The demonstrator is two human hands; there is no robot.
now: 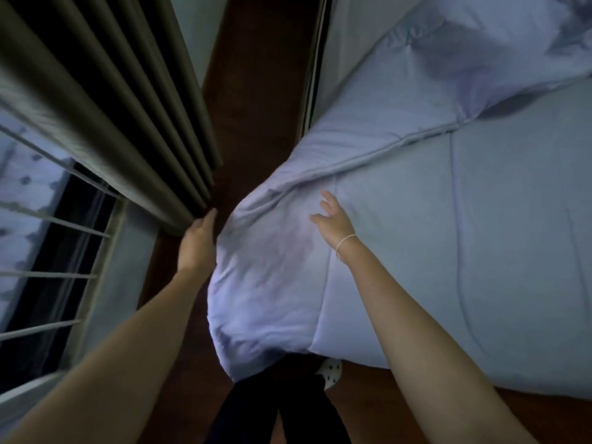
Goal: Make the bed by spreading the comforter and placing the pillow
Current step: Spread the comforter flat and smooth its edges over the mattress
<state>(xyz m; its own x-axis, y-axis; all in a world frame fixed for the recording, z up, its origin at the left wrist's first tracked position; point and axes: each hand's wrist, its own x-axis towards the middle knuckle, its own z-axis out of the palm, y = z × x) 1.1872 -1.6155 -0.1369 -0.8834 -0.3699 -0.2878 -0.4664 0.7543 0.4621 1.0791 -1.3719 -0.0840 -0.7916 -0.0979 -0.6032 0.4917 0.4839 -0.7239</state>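
Observation:
A pale blue comforter (pixel 464 245) covers the bed on the right, and its corner (pixel 269 283) droops over the bed's near-left corner toward the floor. A folded-back part of it (pixel 416 91) lies bunched at the upper right. My left hand (pixel 197 241) presses flat against the left edge of the hanging corner, its fingertips hidden behind the cloth. My right hand (pixel 333 219), with a thin band at the wrist, hovers with spread fingers over the comforter's top near the corner. No pillow is in view.
A pleated curtain (pixel 112 107) hangs at the left beside a barred window (pixel 54 251). A narrow strip of dark wooden floor (pixel 256 91) runs between curtain and bed. My dark-trousered legs (pixel 282 408) stand at the bed's corner.

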